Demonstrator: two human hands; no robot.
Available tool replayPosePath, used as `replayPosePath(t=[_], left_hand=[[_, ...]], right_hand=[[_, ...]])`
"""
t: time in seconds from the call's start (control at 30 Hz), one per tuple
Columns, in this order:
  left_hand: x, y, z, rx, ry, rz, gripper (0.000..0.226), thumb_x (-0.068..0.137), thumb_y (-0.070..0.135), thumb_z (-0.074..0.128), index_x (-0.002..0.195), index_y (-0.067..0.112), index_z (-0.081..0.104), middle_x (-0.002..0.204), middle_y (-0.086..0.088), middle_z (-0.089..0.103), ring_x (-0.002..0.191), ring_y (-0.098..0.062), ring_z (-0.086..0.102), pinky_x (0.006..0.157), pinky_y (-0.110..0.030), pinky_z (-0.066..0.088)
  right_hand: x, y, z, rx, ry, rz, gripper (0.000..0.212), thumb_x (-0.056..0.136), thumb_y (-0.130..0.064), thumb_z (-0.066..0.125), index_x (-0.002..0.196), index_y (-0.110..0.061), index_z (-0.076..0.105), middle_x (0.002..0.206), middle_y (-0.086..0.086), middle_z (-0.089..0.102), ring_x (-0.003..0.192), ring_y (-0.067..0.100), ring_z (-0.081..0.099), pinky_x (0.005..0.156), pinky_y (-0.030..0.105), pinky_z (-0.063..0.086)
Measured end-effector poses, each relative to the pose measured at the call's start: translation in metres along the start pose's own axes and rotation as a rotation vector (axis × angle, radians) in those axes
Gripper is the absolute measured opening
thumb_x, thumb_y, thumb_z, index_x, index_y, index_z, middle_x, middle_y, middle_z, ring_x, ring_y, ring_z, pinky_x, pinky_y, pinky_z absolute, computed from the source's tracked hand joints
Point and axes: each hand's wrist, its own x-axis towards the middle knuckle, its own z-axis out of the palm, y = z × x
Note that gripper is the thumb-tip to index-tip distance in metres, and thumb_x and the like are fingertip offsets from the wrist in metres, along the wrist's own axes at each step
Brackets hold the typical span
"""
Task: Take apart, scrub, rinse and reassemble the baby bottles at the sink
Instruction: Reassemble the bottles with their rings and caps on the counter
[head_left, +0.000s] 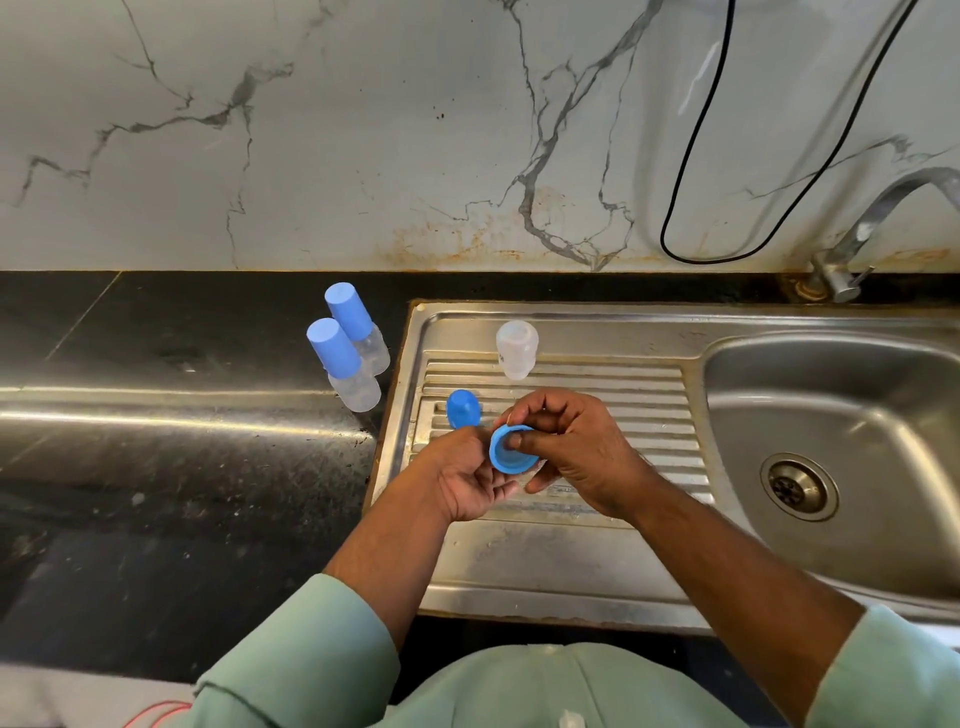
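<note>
From the head camera, both hands are working over the drainboard (597, 395). The right hand (576, 457) is pinching the blue collar ring (511, 449), thumb pressing its rim, while the left hand (467, 483) is curling under what is probably the clear teat, mostly hidden. Pushing the teat out evenly, not yanking, should spare it. On the drainboard's far side the bare bottle (516, 349) is standing; a blue cap (462, 409) is lying just left of the hands, and two capped bottles (347, 358) are waiting left of the drainboard.

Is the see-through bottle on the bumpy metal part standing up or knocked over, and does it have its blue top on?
The clear bottle stands on end on the drainboard, with no blue top on it.
</note>
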Motion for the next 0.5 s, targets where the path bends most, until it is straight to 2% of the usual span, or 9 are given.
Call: replayPosePath(t=[0.07, 0.13, 0.17, 0.23, 0.3, 0.33, 0.4, 0.43, 0.5], left_hand=[[0.003, -0.005, 0.004, -0.006, 0.026, 0.077, 0.013, 0.097, 0.016, 0.057, 0.093, 0.007, 0.065, 0.089, -0.013, 0.061, 0.085, -0.019, 0.061, 0.09, -0.032, 0.049], [0.001, -0.009, 0.008, -0.037, 0.07, 0.176, 0.013, 0.097, 0.016, 0.056, 0.089, 0.011, 0.065, 0.076, -0.009, 0.058, 0.071, -0.015, 0.053, 0.071, -0.029, 0.043], [0.0, -0.011, 0.007, -0.047, 0.078, 0.199, 0.013, 0.097, 0.017, 0.056, 0.09, 0.013, 0.066, 0.076, -0.007, 0.06, 0.074, -0.016, 0.054, 0.073, -0.03, 0.042], [-0.001, -0.011, 0.005, -0.043, 0.047, 0.185, 0.013, 0.095, 0.019, 0.056, 0.089, 0.016, 0.067, 0.081, -0.006, 0.065, 0.091, -0.019, 0.06, 0.09, -0.037, 0.042], [0.0, -0.01, 0.005, -0.043, 0.039, 0.156, 0.013, 0.094, 0.017, 0.056, 0.086, 0.015, 0.067, 0.081, -0.006, 0.065, 0.09, -0.019, 0.063, 0.098, -0.041, 0.041], [0.0, -0.009, 0.007, -0.059, 0.062, 0.156, 0.013, 0.094, 0.015, 0.055, 0.085, 0.015, 0.065, 0.076, -0.006, 0.064, 0.079, -0.017, 0.062, 0.091, -0.038, 0.044], [-0.002, -0.01, 0.013, -0.132, 0.136, 0.187, 0.012, 0.095, 0.013, 0.053, 0.088, 0.012, 0.063, 0.069, -0.006, 0.059, 0.059, -0.011, 0.055, 0.066, -0.029, 0.047], [-0.002, -0.01, 0.015, -0.174, 0.18, 0.212, 0.01, 0.096, 0.012, 0.053, 0.092, 0.011, 0.062, 0.07, -0.006, 0.059, 0.055, -0.011, 0.054, 0.057, -0.026, 0.044], [-0.003, -0.01, 0.016, -0.204, 0.243, 0.232, 0.01, 0.096, 0.014, 0.053, 0.1, 0.013, 0.061, 0.078, -0.007, 0.061, 0.065, -0.013, 0.057, 0.059, -0.027, 0.042]], right_hand=[[0.002, 0.002, 0.004, -0.046, 0.064, -0.01, 0.013, 0.089, -0.001, 0.066, 0.091, -0.014, 0.067, 0.09, 0.005, 0.074, 0.08, 0.027, 0.07, 0.047, 0.025, 0.052], [0.005, 0.003, 0.007, -0.052, 0.119, 0.004, 0.011, 0.088, -0.003, 0.067, 0.093, -0.013, 0.068, 0.09, 0.006, 0.074, 0.077, 0.024, 0.068, 0.045, 0.023, 0.049], [0.006, 0.002, 0.008, -0.043, 0.118, 0.016, 0.012, 0.089, -0.003, 0.067, 0.095, -0.013, 0.068, 0.091, 0.005, 0.074, 0.077, 0.021, 0.068, 0.045, 0.023, 0.048], [0.007, 0.0, 0.009, -0.005, 0.074, 0.046, 0.016, 0.09, -0.005, 0.066, 0.102, -0.015, 0.069, 0.093, 0.002, 0.075, 0.078, 0.02, 0.07, 0.048, 0.023, 0.051], [0.008, -0.002, 0.008, 0.026, 0.071, 0.079, 0.019, 0.091, -0.003, 0.064, 0.102, -0.017, 0.071, 0.093, 0.002, 0.075, 0.081, 0.02, 0.072, 0.054, 0.026, 0.056], [0.009, -0.001, 0.009, 0.016, 0.1, 0.079, 0.019, 0.09, 0.0, 0.064, 0.1, -0.015, 0.072, 0.092, 0.003, 0.075, 0.082, 0.02, 0.072, 0.058, 0.028, 0.059], [0.012, 0.002, 0.014, -0.068, 0.181, 0.032, 0.018, 0.088, 0.004, 0.063, 0.096, -0.009, 0.073, 0.092, 0.006, 0.073, 0.084, 0.022, 0.071, 0.064, 0.03, 0.061], [0.013, 0.005, 0.018, -0.126, 0.215, 0.002, 0.019, 0.088, 0.005, 0.063, 0.096, -0.008, 0.074, 0.093, 0.007, 0.072, 0.085, 0.022, 0.07, 0.066, 0.029, 0.061], [0.012, 0.008, 0.023, -0.22, 0.249, -0.053, 0.02, 0.088, 0.005, 0.063, 0.098, -0.008, 0.075, 0.095, 0.007, 0.071, 0.083, 0.018, 0.068, 0.062, 0.021, 0.059]])
